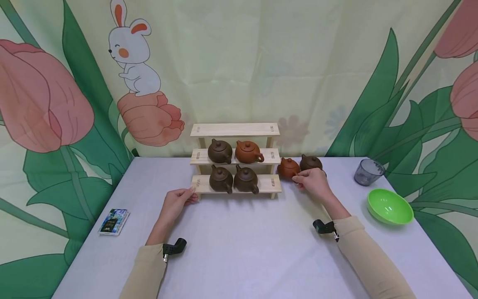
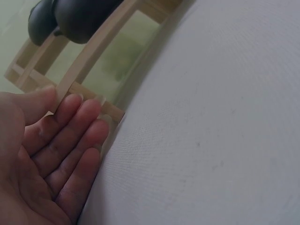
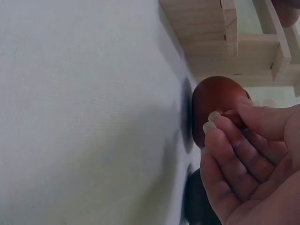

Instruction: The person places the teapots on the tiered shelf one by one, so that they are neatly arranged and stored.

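At the left end of the lowest board of a three-step wooden display stand (image 1: 234,129), my left hand (image 1: 174,205) pinches the board's corner between thumb and fingers. My right hand (image 1: 315,185) pinches the handle of a reddish-brown teapot (image 1: 288,168) beside the stand's right side. In the right wrist view this teapot (image 3: 215,101) stands on its side of the picture close to the tablecloth. Just behind my right hand is a dark brown teapot (image 1: 310,162), partly hidden. Two dark teapots (image 1: 221,179) sit on the lowest board; a dark teapot (image 1: 219,151) and an orange-brown teapot (image 1: 248,152) share the middle one.
A green bowl (image 1: 390,207) and a clear grey cup (image 1: 369,172) stand at the right of the white-covered table (image 1: 239,249). Toward the left edge lies a small box with a colourful print (image 1: 114,222). A printed curtain (image 1: 313,62) hangs behind the table.
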Demonstrator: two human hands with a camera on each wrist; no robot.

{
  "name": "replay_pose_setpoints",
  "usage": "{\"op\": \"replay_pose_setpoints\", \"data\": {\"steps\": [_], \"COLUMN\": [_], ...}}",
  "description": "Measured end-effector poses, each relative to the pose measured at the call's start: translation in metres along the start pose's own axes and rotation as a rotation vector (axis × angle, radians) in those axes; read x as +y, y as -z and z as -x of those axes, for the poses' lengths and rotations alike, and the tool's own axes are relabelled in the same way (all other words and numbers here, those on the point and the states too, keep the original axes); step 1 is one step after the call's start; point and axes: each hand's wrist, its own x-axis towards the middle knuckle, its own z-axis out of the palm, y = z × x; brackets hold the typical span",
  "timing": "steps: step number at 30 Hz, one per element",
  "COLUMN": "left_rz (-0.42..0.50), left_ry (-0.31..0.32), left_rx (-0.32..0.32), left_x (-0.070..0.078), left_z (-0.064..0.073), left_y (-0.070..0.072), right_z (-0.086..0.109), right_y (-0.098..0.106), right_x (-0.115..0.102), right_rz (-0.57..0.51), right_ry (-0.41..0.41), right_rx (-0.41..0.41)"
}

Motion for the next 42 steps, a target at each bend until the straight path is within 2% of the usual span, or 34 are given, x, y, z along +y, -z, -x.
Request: {"op": "replay_pose_setpoints", "data": {"steps": [7, 17, 23, 32, 42], "left_rz": [0.006, -0.001, 0.005, 0.002, 0.017], "left_ry": [0.003, 0.002, 0.015, 0.014, -0.015], "left_rx": [0.008, 0.007, -0.004, 0.001, 0.003], "left_x": [-0.002, 0.0, -0.002, -0.003, -0.004], "left_z": [0.0, -0.001, -0.001, 0.001, -0.003], "left_y": [0.0, -0.001, -0.003, 0.001, -0.001], "right_z": [0.004, 0.007, 0.007, 0.003, 0.002], "right_y": [0.007, 0.023, 0.034, 0.047, 0.063], "right_x": [-0.008, -0.021, -0.028, -0.049, -0.078], "right_rz": [-0.035, -0.056, -0.1, -0.093, -0.09], "right_ry": [0.012, 0.027, 0.032, 0.073, 0.179], "right_rx": [0.021, 0.152, 0.204, 0.268, 0.359]}}
